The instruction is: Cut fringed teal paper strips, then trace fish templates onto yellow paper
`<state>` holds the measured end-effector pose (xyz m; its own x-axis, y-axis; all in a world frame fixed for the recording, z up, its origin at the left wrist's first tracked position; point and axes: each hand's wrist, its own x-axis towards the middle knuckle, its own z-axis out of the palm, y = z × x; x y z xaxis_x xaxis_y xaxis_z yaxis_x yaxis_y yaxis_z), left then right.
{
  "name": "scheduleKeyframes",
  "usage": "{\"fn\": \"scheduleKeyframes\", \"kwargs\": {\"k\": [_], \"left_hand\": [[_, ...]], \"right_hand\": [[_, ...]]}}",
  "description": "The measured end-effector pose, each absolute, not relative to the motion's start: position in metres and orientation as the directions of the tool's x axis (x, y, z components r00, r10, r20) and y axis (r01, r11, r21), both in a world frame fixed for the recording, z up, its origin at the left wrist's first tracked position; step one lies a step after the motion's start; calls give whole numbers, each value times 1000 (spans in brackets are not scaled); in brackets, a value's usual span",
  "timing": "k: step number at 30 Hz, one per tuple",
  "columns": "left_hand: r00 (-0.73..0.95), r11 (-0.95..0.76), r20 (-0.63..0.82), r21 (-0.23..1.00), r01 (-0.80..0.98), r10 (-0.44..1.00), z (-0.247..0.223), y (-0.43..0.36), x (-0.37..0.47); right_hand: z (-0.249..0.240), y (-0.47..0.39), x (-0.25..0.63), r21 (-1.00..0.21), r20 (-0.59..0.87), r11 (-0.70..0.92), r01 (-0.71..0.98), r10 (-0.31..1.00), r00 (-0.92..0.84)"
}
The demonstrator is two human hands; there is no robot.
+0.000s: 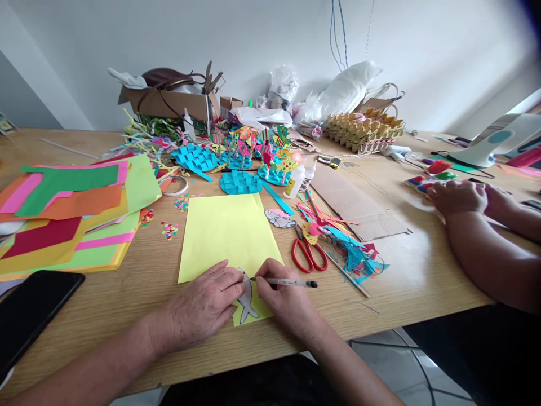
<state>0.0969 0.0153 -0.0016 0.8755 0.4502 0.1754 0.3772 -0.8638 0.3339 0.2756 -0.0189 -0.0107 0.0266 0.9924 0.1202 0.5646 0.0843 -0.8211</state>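
Note:
A sheet of yellow paper (228,231) lies in front of me on the wooden table. On its near edge rests a pale fish-shaped paper cutout (247,301), tail towards me. My left hand (207,301) lies flat with fingers stretched out, its fingertips on the cutout's left side and hiding part of it. My right hand (283,296) grips a clear pen (291,282) with a black end, its tip at the cutout's right edge. Red-handled scissors (310,256) lie right of the sheet, close to another fish cutout (279,218).
Coloured paper sheets (97,237) and a phone (38,316) lie at left. Behind are blue woven paper pieces (240,182), glue bottles (295,181) and egg trays (366,129). Cardboard (355,203), a wooden stick (350,276) and scraps lie right. Another person's hands (459,197) rest at far right.

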Motion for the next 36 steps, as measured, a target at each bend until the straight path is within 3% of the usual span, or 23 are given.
{"fn": "scheduleKeyframes", "kwargs": {"k": [36], "left_hand": [[873,-852,156,350,389,463,-7,11,91]], "right_hand": [[-12,8,270,-807,128,137,574,990,-56]]}}
